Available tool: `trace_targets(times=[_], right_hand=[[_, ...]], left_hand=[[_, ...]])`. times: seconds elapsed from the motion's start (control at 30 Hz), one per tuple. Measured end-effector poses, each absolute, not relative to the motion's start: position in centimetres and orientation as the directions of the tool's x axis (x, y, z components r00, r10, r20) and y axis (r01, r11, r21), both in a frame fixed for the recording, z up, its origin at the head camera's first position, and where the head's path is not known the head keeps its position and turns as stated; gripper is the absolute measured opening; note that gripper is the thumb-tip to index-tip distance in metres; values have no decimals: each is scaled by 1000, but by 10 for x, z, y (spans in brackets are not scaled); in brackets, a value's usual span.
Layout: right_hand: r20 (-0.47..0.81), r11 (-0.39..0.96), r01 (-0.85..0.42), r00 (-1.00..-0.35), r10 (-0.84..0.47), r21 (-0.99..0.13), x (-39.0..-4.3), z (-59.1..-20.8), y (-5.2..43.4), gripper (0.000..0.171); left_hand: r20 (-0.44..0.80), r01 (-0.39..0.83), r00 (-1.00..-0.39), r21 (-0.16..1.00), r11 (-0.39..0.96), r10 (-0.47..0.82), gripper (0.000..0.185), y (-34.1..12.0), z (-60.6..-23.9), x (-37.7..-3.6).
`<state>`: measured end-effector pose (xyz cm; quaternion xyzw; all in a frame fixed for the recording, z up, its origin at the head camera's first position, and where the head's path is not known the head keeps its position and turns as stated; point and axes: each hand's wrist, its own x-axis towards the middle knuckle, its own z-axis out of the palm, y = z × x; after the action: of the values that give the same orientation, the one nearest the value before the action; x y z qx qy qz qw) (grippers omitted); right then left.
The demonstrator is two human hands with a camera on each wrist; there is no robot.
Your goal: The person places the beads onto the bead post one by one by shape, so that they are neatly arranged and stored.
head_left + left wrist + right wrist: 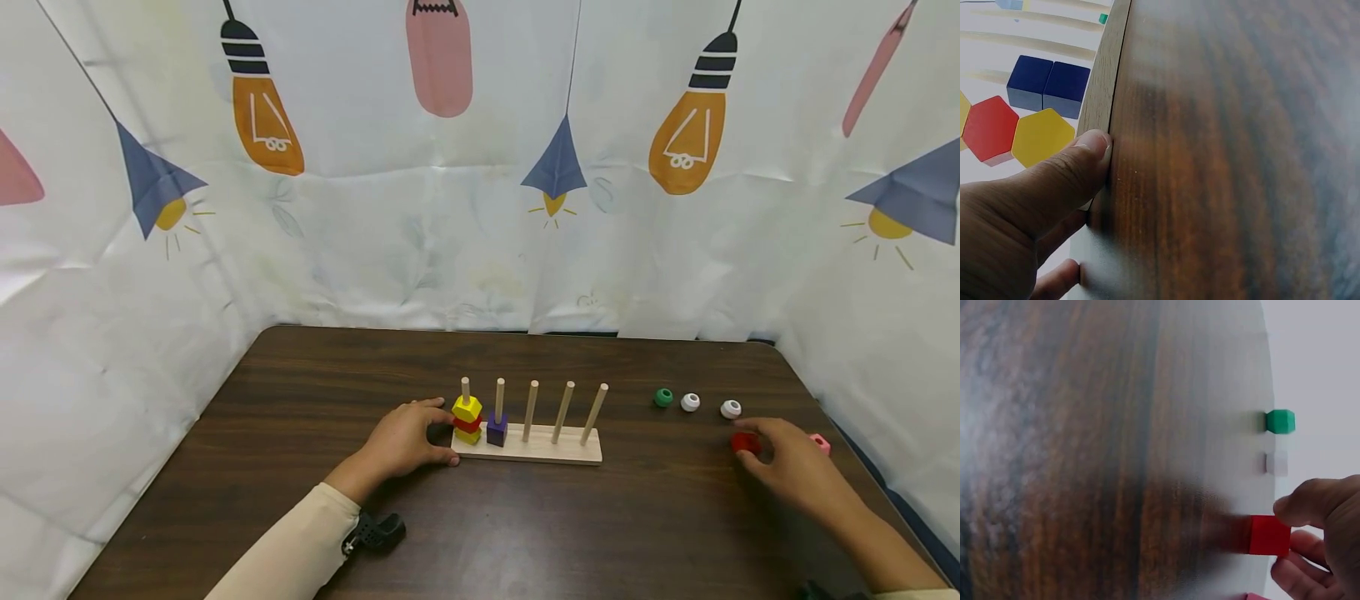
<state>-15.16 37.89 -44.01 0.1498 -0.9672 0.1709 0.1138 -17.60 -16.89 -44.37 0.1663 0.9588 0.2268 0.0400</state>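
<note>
Right hand has its grip pinched on the red block at lower right of the bench. Left hand, thumb curled, braces the peg board mid-frame. I'd keep that brace firm and line the hole over a peg.

Head view bright, even light, soft shadows, wide-angle bend at edges; both wrist views blurry, hazy, washed-out bg w/ glare.
</note>
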Motion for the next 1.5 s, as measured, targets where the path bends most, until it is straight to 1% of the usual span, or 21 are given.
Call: trace_targets(times=[0.13, 0.33, 0.43, 0.53, 0.77, 0.9, 1.03, 1.2, 1.3, 1.5], right_hand=[[223, 905, -295, -946, -233, -308, -152, -440, 380, 39], [243, 894, -319, -937, -249, -314, -153, -443, 375, 38], [228, 886, -323, -939, -257, -333, -155, -442, 370, 39], [204, 877, -322, -943, -263, -357, -157, -442, 364, 37], [199, 877, -337, -938, -283, -342, -159, -441, 343, 32], [178, 865, -346, -937, -300, -364, -160, -437, 331, 29], [216, 848, -393, -917, -335, -355, -163, -434, 321, 29], [318, 802, -503, -856, -409, -323, -167, -425, 308, 32], [351, 766, -553, -824, -445, -327, -168, -418, 301, 33], [331, 752, -560, -824, -460, -348, -168, -402, 288, 32]], left_hand=[[-3, 299, -941, 457, 837, 338, 54, -169, -444, -176], [-10, 299, -940, 456, 838, 340, 54, -169, -443, -176], [-19, 291, -942, 456, 841, 336, 54, -168, -443, -175], [-21, 286, -943, 461, 840, 332, 55, -168, -441, -175], [-28, 274, -946, 461, 844, 322, 55, -168, -442, -174], [-29, 268, -948, 465, 844, 317, 54, -168, -442, -175], [-31, 264, -949, 464, 845, 314, 55, -167, -442, -175], [-33, 270, -947, 459, 846, 320, 55, -168, -441, -175], [-37, 272, -945, 457, 847, 324, 56, -168, -441, -175], [-31, 284, -942, 456, 844, 333, 56, -168, -441, -175]])
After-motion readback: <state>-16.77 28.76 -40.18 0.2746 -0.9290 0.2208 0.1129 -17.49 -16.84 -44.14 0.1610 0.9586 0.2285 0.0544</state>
